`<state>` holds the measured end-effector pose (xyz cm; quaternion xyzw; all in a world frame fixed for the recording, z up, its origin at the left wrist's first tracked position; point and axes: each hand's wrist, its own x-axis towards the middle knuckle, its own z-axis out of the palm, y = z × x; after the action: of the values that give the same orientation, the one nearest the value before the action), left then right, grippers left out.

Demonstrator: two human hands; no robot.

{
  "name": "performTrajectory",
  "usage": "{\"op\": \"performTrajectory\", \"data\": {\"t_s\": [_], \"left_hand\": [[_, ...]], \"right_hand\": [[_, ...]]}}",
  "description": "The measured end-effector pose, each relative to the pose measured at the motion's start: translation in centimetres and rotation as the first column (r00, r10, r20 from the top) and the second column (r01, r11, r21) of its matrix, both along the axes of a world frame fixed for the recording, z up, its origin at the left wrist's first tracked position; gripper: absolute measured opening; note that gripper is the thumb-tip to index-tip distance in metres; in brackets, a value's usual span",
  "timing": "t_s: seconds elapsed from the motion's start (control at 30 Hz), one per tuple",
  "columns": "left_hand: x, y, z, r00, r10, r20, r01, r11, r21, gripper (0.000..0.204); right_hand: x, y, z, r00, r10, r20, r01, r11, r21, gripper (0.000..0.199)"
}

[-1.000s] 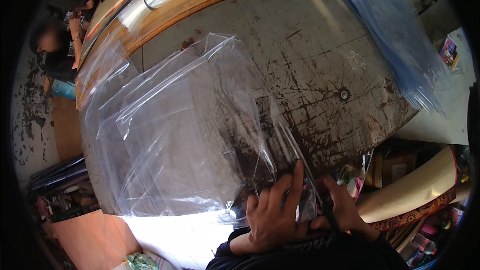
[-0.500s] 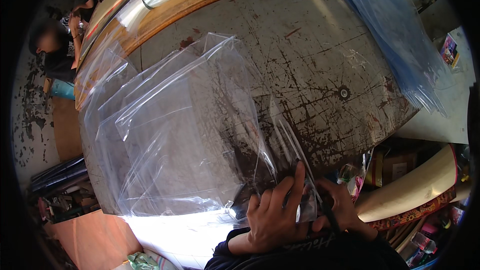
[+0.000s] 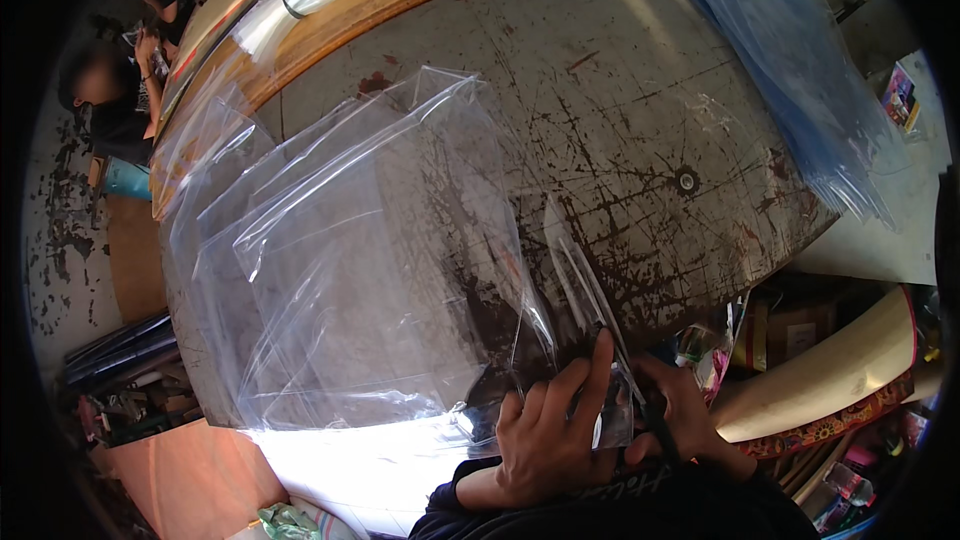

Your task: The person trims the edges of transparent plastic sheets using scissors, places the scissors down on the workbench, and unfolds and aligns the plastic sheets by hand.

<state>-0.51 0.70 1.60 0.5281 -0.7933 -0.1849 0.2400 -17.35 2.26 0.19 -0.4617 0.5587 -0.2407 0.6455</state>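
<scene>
A clear plastic sheet (image 3: 310, 270), creased and folded over in places, spreads across the left part of the worn table. Its near right end reaches under my left hand (image 3: 550, 430). That hand lies over the plastic, index finger stretched forward, other fingers slightly bent. Close on its right, my right hand (image 3: 680, 410) is closed around a slim dark-handled tool (image 3: 655, 425). The tool slants away beside my left index fingertip, along a narrow, shiny fold of plastic. Its exact kind is hard to make out, and my fingers hide part of the handle.
The scratched table (image 3: 620, 120) has a bolt head (image 3: 687, 181) at right. Bluish plastic sheets (image 3: 780, 70) hang over the far right edge. A cream roll (image 3: 820, 370) and clutter lie at lower right. Another person (image 3: 115, 110) is at far left, beyond stacked boards.
My hands stay almost in place over the plastic near the table's front edge. The view shifts slightly. At far left, the other person's raised hand moves a little.
</scene>
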Motion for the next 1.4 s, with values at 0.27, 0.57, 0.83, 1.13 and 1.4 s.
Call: {"op": "performTrajectory", "data": {"t_s": [0.27, 0.57, 0.83, 1.13, 1.4], "left_hand": [[0.0, -0.4, 0.3, 0.999, 0.004, -0.046, 0.000, 0.995, 0.098, 0.078], [0.0, -0.4, 0.3, 0.999, -0.048, 0.011, 0.046, 0.994, 0.099, 0.079], [0.0, -0.5, -0.1, 0.997, -0.074, 0.023, 0.072, 0.993, 0.095, 0.089], [0.0, -0.5, 0.2, 0.998, -0.061, 0.019, 0.059, 0.995, 0.082, 0.084], [1.8, -0.7, 0.9, 0.972, -0.031, -0.234, 0.084, 0.972, 0.221, 0.068]], "right_hand": [[-0.2, 0.3, -0.2, 0.996, -0.060, 0.069, 0.054, 0.994, 0.091, 0.090], [-0.1, 0.2, -0.2, 1.000, -0.003, 0.025, 0.003, 1.000, -0.007, 0.093], [-0.1, 0.1, -0.7, 0.998, 0.041, -0.044, -0.045, 0.994, -0.101, 0.092], [-0.3, 0.1, -0.1, 0.999, 0.022, -0.046, -0.020, 0.999, 0.042, 0.088], [-0.2, -0.4, 1.7, 0.954, -0.113, 0.276, 0.087, 0.991, 0.106, 0.076]]}}
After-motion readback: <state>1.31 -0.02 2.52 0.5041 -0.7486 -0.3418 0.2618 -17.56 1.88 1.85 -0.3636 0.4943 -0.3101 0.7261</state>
